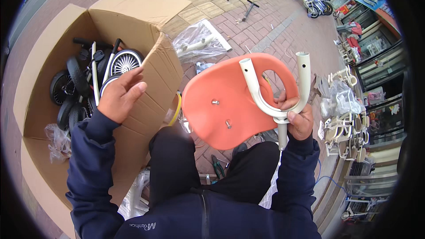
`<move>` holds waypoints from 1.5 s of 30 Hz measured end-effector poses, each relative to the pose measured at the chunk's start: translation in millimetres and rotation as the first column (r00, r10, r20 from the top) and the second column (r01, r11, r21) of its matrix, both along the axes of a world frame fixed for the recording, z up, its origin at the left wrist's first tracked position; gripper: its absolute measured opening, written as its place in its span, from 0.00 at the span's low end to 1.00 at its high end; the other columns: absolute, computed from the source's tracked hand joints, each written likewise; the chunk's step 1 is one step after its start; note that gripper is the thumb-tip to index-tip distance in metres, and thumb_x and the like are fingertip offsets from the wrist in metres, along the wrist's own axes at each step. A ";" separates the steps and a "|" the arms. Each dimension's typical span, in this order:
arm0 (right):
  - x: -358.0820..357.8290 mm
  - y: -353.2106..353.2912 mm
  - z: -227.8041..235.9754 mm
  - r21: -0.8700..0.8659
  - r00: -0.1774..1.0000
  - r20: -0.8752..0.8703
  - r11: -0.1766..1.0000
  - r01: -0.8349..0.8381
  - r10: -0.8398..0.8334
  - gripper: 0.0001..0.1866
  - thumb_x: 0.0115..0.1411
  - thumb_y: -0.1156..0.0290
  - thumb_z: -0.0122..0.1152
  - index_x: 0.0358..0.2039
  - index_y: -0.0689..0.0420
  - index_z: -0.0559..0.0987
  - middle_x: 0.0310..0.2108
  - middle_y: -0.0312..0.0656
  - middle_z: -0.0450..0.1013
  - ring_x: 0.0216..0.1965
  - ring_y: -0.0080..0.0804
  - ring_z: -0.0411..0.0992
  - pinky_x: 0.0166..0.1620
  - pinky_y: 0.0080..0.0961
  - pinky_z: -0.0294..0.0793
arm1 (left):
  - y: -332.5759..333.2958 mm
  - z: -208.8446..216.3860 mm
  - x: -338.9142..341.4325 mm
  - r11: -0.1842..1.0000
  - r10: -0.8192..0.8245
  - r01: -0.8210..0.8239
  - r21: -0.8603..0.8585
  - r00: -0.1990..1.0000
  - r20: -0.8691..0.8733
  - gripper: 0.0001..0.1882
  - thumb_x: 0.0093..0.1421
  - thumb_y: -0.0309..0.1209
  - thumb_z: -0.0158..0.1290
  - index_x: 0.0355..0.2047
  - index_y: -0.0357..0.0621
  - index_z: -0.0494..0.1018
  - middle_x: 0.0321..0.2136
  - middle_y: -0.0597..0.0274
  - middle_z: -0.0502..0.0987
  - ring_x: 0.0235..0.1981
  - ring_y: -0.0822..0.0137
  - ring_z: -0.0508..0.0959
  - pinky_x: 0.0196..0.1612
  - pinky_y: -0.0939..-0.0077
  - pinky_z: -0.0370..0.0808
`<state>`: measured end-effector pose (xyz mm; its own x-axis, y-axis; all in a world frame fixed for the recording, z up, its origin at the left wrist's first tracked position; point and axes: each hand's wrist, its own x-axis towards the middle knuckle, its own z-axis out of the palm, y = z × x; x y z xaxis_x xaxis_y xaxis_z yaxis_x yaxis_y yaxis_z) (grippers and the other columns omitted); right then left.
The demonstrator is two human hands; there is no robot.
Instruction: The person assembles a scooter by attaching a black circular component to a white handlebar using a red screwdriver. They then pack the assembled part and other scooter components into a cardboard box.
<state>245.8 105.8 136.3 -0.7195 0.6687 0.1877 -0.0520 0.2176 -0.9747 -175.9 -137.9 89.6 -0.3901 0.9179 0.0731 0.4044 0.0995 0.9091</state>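
Note:
My right hand (301, 121) is closed around the lower neck of a white U-shaped metal fork (254, 84), its two tube ends pointing up and its narrow stem down. Behind the fork is an orange molded plastic seat (203, 79) with an oval cutout, tilted above my knees. Two bolts (215, 102) stick out of its face. Some right fingertips show by the cutout; whether they also grip the seat I cannot tell. My left hand (121, 97) is empty, fingers stretched out and thumb apart, over the near side of a cardboard box (152, 82).
The open box holds several spoked wheels (126, 62) and tubes. Beyond the seat lie plastic-wrapped white parts (195, 44) and a black hand pump (250, 11). Green-handled pliers (218, 168) rest between my legs. White parts (343, 132) are piled at right; bicycles (312, 2) stand farther off.

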 end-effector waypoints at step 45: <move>172.3 72.1 -345.3 0.030 0.344 0.939 0.998 -0.049 -0.011 0.18 0.56 0.60 0.70 0.38 0.62 0.85 0.33 0.50 0.83 0.38 0.42 0.82 0.43 0.37 0.79 | -124.8 -20.6 -83.1 0.530 0.597 -0.838 0.131 0.259 -0.759 0.17 0.61 0.43 0.57 0.35 0.39 0.83 0.28 0.46 0.81 0.32 0.48 0.83 0.40 0.57 0.78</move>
